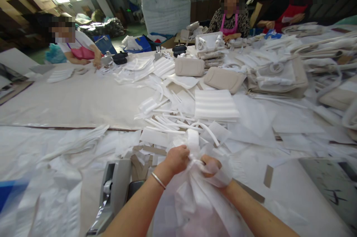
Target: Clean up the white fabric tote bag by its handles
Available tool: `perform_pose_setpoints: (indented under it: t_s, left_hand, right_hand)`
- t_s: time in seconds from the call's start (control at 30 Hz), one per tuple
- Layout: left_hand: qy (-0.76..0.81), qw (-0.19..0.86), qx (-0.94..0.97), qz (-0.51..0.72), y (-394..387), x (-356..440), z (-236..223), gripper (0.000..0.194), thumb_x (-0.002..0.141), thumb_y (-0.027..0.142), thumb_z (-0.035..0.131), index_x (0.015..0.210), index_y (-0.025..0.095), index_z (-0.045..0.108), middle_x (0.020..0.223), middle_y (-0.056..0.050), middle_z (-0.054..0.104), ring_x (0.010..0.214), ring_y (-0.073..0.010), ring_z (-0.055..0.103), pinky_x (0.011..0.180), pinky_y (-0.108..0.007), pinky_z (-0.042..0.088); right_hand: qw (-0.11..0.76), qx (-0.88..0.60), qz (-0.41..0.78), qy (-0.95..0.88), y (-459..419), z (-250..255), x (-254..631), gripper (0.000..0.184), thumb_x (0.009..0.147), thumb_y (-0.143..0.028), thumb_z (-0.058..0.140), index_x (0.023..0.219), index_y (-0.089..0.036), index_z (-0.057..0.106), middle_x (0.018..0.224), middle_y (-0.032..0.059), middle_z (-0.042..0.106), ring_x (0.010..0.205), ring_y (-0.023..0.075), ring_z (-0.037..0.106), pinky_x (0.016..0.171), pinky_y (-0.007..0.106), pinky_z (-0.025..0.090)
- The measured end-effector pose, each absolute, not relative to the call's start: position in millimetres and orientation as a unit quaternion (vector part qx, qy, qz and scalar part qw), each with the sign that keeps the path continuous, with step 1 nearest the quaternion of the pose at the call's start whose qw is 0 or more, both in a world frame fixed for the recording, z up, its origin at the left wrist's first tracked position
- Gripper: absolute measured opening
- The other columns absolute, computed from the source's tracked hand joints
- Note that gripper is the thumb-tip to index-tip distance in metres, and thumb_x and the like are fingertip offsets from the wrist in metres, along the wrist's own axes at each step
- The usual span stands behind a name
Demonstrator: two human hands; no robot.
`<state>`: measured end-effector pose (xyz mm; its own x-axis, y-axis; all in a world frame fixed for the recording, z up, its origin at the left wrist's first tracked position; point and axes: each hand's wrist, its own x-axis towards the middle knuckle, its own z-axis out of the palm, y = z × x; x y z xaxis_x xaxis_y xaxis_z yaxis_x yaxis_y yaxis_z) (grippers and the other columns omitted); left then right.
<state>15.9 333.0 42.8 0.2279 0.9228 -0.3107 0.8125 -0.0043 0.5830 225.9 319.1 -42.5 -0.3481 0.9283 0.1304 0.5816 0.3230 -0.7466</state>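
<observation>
My left hand and my right hand are close together low in the middle of the view, both with fingers closed. Between them they grip the gathered top of a white plastic bag, which hangs down toward me and looks slightly pink lower down. A loose translucent flap of plastic wraps over my right wrist. Just beyond my hands a small white roll stands among thin white foam rods. A grey tape dispenser sits left of my left forearm.
Padded white foam sheets and beige handbags cover the table's far middle and right. A grey box with black marking lies at right. Several co-workers sit across the table, one in a pink apron at left.
</observation>
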Motion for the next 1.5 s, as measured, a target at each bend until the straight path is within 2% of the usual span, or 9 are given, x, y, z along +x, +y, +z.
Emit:
perform_pose_setpoints:
  t_s: [0.1, 0.27, 0.57, 0.83, 1.0, 1.1, 1.27, 1.43, 1.5]
  left_hand:
    - [0.710, 0.370, 0.573, 0.175, 334, 13, 33, 0.024, 0.083, 0.019, 0.055, 0.062, 0.021, 0.046, 0.076, -0.004, 0.059, 0.084, -0.0210, 0.063, 0.083, -0.034, 0.050]
    - [0.766, 0.475, 0.311, 0.300, 335, 19, 18, 0.026, 0.093, 0.038, 0.046, 0.072, 0.022, 0.048, 0.055, 0.003, 0.049, 0.050, -0.0159, 0.055, 0.049, -0.027, 0.047]
    - [0.725, 0.503, 0.151, 0.445, 343, 15, 21, 0.033, 0.088, 0.047, 0.058, 0.071, 0.018, 0.054, 0.055, 0.004, 0.049, 0.046, -0.0096, 0.046, 0.042, -0.019, 0.036]
    - [0.712, 0.464, 0.239, 0.469, 338, 10, 40, 0.035, 0.089, 0.039, 0.058, 0.115, 0.014, 0.059, 0.105, -0.013, 0.069, 0.093, -0.0248, 0.069, 0.078, -0.039, 0.060]
    - [0.757, 0.174, 0.486, 0.401, 280, 7, 55, 0.047, 0.090, 0.033, 0.061, 0.131, 0.013, 0.050, 0.132, -0.020, 0.053, 0.130, -0.0340, 0.049, 0.104, -0.051, 0.050]
    - [0.678, 0.105, 0.670, 0.285, 246, 18, 58, 0.040, 0.095, 0.034, 0.057, 0.130, 0.017, 0.051, 0.124, -0.017, 0.060, 0.119, -0.0324, 0.057, 0.101, -0.051, 0.051]
    - [0.643, 0.201, 0.724, 0.149, 234, 42, 51, 0.023, 0.096, 0.036, 0.056, 0.112, 0.020, 0.060, 0.099, -0.009, 0.067, 0.089, -0.0271, 0.066, 0.079, -0.040, 0.055]
    - [0.629, 0.259, 0.719, 0.145, 245, 43, 46, 0.019, 0.098, 0.022, 0.050, 0.083, 0.021, 0.062, 0.086, -0.004, 0.061, 0.080, -0.0206, 0.062, 0.073, -0.031, 0.048]
    - [0.618, 0.279, 0.716, 0.168, 246, 41, 45, 0.020, 0.098, 0.022, 0.050, 0.081, 0.021, 0.061, 0.085, -0.004, 0.059, 0.079, -0.0195, 0.060, 0.072, -0.030, 0.046]
  right_hand:
    - [0.259, -0.473, 0.315, -0.781, 315, -31, 238, 0.018, 0.080, -0.021, 0.053, 0.063, -0.023, 0.046, 0.059, -0.0008, 0.052, 0.055, 0.0149, 0.047, 0.055, 0.030, 0.030]
    - [0.231, -0.465, 0.323, -0.791, 317, -28, 241, 0.025, 0.090, -0.031, 0.050, 0.066, -0.024, 0.046, 0.061, -0.0001, 0.054, 0.057, 0.0164, 0.049, 0.055, 0.031, 0.030]
    - [0.235, -0.455, 0.326, -0.795, 316, -36, 241, 0.017, 0.088, -0.025, 0.049, 0.071, -0.023, 0.053, 0.065, 0.0000, 0.059, 0.060, 0.0163, 0.049, 0.059, 0.029, 0.034]
    - [0.246, -0.438, 0.365, -0.784, 319, -29, 245, 0.013, 0.091, -0.020, 0.049, 0.084, -0.021, 0.061, 0.077, 0.0013, 0.066, 0.069, 0.0173, 0.059, 0.066, 0.029, 0.045]
    - [0.285, -0.414, 0.353, -0.789, 313, -20, 250, 0.017, 0.094, -0.017, 0.050, 0.097, -0.021, 0.067, 0.086, 0.0043, 0.068, 0.080, 0.0191, 0.064, 0.074, 0.031, 0.050]
    - [0.290, -0.393, 0.281, -0.826, 305, -8, 250, 0.022, 0.097, -0.016, 0.048, 0.105, -0.020, 0.068, 0.087, 0.0068, 0.068, 0.080, 0.0204, 0.063, 0.073, 0.032, 0.050]
    - [0.296, -0.338, 0.328, -0.831, 295, 16, 244, 0.023, 0.099, -0.018, 0.047, 0.112, -0.021, 0.067, 0.095, 0.0074, 0.071, 0.087, 0.0195, 0.065, 0.080, 0.031, 0.051]
    - [0.247, -0.537, 0.428, -0.684, 305, 19, 249, 0.031, 0.098, -0.034, 0.050, 0.073, -0.021, 0.062, 0.063, 0.0003, 0.062, 0.059, 0.0167, 0.057, 0.057, 0.028, 0.045]
    - [0.245, -0.556, 0.420, -0.674, 311, 17, 254, 0.027, 0.095, -0.033, 0.051, 0.074, -0.020, 0.063, 0.074, 0.0041, 0.068, 0.066, 0.0188, 0.062, 0.059, 0.029, 0.047]
